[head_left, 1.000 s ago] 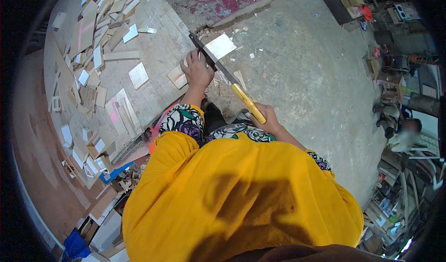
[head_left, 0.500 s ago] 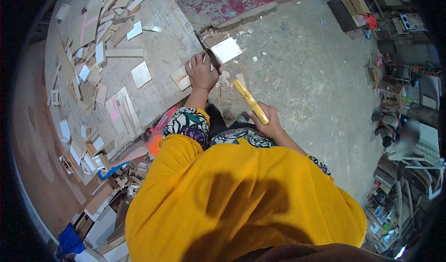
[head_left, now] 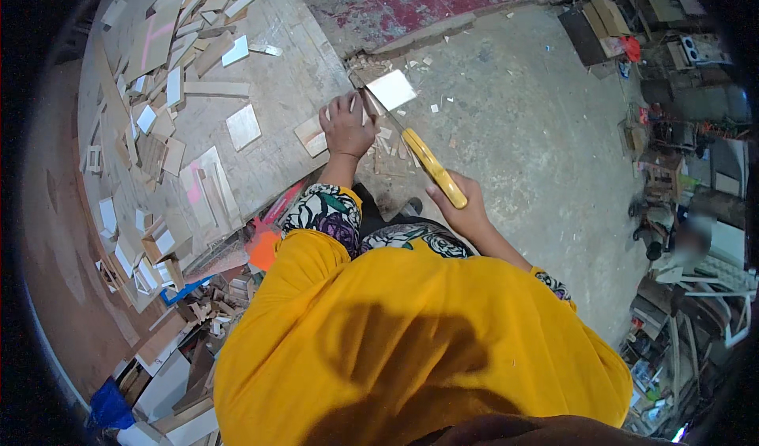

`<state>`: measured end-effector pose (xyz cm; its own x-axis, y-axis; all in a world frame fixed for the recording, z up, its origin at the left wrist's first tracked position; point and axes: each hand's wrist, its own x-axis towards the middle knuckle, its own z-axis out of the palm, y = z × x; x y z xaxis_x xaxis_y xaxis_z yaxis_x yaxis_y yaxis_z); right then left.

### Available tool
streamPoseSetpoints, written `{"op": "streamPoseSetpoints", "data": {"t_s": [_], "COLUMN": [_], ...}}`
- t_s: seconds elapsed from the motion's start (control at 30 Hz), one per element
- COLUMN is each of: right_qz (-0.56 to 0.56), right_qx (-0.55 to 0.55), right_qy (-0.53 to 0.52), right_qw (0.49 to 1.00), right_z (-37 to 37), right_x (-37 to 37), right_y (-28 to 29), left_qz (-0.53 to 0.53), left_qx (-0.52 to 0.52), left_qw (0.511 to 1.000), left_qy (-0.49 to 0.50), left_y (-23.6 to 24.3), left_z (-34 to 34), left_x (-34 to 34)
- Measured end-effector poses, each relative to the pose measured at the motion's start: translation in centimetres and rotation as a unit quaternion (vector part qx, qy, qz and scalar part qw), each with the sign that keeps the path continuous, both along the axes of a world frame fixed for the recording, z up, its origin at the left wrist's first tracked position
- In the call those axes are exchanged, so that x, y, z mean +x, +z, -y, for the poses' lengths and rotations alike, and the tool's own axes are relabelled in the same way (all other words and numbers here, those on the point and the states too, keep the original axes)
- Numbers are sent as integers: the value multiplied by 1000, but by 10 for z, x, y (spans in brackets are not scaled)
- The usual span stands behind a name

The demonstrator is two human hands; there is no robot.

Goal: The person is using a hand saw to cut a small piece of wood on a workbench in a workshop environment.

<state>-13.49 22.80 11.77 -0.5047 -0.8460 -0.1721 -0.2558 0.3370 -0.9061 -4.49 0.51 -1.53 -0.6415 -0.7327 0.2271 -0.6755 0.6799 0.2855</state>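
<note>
While our right hand (head_left: pixel 465 207) is wrapping its fingers around the yellow handle (head_left: pixel 431 166) of a handsaw (head_left: pixel 411 139), our left hand (head_left: pixel 349 132) is resting on a wooden board (head_left: pixel 310 134) at the edge of the worktable (head_left: pixel 296 74). Its fingers are bending over the wood, a little apart, and we are finding it impossible to tell whether they are pinching it. The saw's blade (head_left: pixel 387 113) is running from the handle up and left, passing just beside those fingers, and a white-faced piece (head_left: pixel 393 89) is showing on its far side, beyond the table's edge. Scattered wood offcuts (head_left: pixel 216 54) are covering the left part of the table, and small chips (head_left: pixel 434 108) are lying on the concrete floor (head_left: pixel 522 145).
</note>
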Motion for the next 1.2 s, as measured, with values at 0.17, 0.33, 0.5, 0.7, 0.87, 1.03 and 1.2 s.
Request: {"op": "streamPoseSetpoints", "data": {"t_s": [0.17,0.33,0.5,0.7,0.87,1.03,1.2], "right_qz": [20,44,-98,-51,-144,-29,-84], "right_qx": [16,-4,-32,-39,-146,-57,-102], "right_qy": [-7,-24,14,-27,30,39,71], "right_qw": [1000,999,995,998,978,997,989], "right_z": [10,18,11,6,29,40,14], "right_x": [-5,-12,-9,-2,-5,-10,-4], "right_y": [6,2,5,21,23,38,10], "left_qz": [-17,-33,-27,-24,-24,-6,-6], "left_qx": [11,-1,21,-6,10,10,17], "left_qw": [1000,999,999,999,999,1000,1000], "left_qy": [-8,-4,-20,-30,-40,-22,-10], "left_y": [0,-3,-1,-1,4,-3,-1], "left_z": [1,5,7,3,0,3,3], "left_x": [-2,-1,3,10,7,4,5]}}
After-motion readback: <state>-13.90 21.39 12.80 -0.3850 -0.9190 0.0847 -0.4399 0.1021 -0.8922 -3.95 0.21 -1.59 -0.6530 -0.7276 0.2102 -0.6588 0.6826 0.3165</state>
